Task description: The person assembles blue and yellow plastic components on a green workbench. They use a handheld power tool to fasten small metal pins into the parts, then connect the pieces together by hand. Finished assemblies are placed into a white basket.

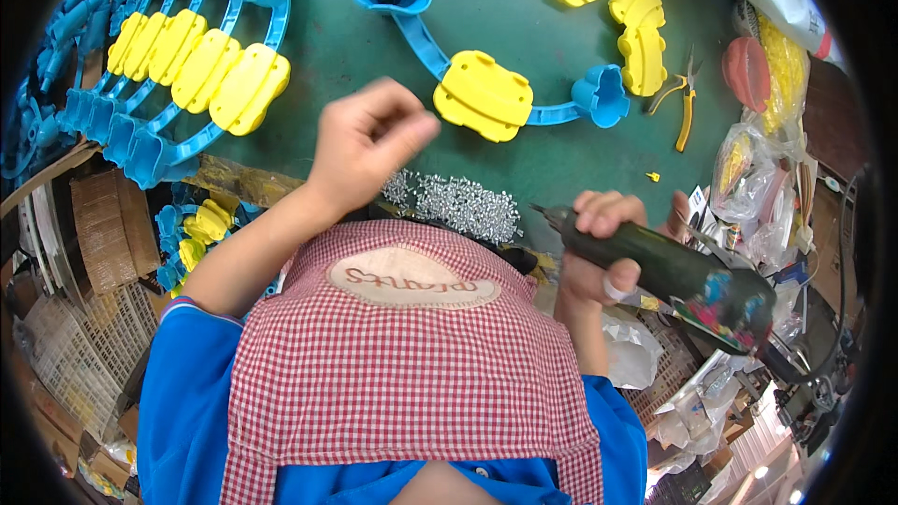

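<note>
My right hand [603, 238] is wrapped round a dark electric screwdriver [655, 266], whose tip points left over the table edge. My left hand [369, 145] hovers left of the screw pile, its fingers curled in toward the thumb; whatever they may hold is too small or hidden to make out. Just beyond it lies a blue curved plastic part [423, 45] with a wide cup at one end and a small cup [601, 96] at the other. A yellow plate [482, 98] covers its middle. Small silver screws [458, 206] lie heaped at the table's near edge.
Several blue parts with yellow plates [251, 89] stand in a row at the left. Loose yellow plates [643, 51] lie at the far right, near yellow-handled pliers [687, 112] and a small yellow piece [652, 177]. Plastic bags [744, 173] crowd the right edge of the green table [327, 0].
</note>
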{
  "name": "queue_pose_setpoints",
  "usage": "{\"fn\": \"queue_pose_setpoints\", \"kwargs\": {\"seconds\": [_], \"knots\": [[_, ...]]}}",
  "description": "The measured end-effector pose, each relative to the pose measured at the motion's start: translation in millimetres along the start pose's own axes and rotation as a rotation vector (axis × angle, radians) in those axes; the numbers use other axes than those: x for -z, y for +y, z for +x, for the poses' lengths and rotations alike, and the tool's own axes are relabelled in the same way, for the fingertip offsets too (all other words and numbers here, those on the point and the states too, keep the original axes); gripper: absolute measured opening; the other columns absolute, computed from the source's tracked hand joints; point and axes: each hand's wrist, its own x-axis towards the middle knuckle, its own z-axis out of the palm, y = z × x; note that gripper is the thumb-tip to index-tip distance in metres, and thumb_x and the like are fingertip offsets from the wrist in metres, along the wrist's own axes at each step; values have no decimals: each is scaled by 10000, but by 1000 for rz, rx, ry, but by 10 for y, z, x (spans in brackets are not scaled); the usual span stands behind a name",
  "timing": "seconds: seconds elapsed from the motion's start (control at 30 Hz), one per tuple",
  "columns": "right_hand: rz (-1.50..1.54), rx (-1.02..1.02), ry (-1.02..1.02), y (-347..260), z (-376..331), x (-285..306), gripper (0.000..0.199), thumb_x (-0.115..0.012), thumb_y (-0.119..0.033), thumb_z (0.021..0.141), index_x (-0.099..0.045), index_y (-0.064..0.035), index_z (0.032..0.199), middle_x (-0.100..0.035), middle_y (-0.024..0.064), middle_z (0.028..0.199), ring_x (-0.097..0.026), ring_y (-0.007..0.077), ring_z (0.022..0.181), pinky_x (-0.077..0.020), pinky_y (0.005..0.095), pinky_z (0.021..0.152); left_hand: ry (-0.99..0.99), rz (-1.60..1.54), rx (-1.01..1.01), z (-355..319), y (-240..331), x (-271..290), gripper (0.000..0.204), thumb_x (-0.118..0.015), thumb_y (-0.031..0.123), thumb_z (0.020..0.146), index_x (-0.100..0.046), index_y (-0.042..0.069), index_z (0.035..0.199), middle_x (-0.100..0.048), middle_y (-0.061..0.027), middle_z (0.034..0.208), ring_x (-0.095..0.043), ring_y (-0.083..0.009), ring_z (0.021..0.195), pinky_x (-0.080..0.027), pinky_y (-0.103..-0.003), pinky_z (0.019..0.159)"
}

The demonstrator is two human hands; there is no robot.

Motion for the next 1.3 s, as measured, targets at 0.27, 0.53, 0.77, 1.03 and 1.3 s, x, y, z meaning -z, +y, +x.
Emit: {"fn": "queue_pose_setpoints", "kwargs": {"seconds": [0.27, 0.53, 0.77, 1.03, 1.3], "knots": [[-58, -57, -76, 103, -41, -175, 981, -820, -426, 695, -205, -93, 1383, -552, 81, 720, -569, 212, 659, -482, 386, 675, -289, 446, -476, -130, 6, -409, 133, -720, 135, 719, -679, 90, 837, -623, -29, 779, -606, -211, 737, -510, -326, 648], [63, 18, -301, -74, 150, -358, 895, -721, -540, 766, -256, -207, 1453, -542, 34, 775, -534, 163, 683, -433, 353, 686, -239, 417, -529, -96, -28, -473, 143, -718, 153, 726, -673, 74, 837, -607, -32, 771, -597, -208, 725, -507, -320, 623], [-7, -35, -300, -144, 181, -488, 879, -713, -534, 777, -258, -213, 1457, -535, 42, 770, -531, 175, 676, -432, 362, 693, -185, 617, -690, -81, 67, -383, 152, -706, 144, 712, -591, 65, 772, -538, -30, 744, -565, -190, 706, -501, -287, 608], [-44, 27, -304, -73, 254, -443, 854, -676, -540, 806, -239, -219, 1465, -526, 44, 779, -523, 171, 688, -432, 364, 700, -94, 369, -682, -21, 238, -357, 142, -726, 110, 695, -614, 60, 766, -558, -33, 753, -565, -201, 699, -498, -300, 605], [-33, 314, -326, 142, 665, -401, 842, -642, -546, 829, -206, -193, 1457, -551, 66, 805, -542, 176, 709, -445, 369, 697, -378, 434, -616, -87, 105, -284, 157, -734, 162, 675, -632, 84, 766, -562, -11, 750, -566, -184, 698, -497, -309, 597]]}}
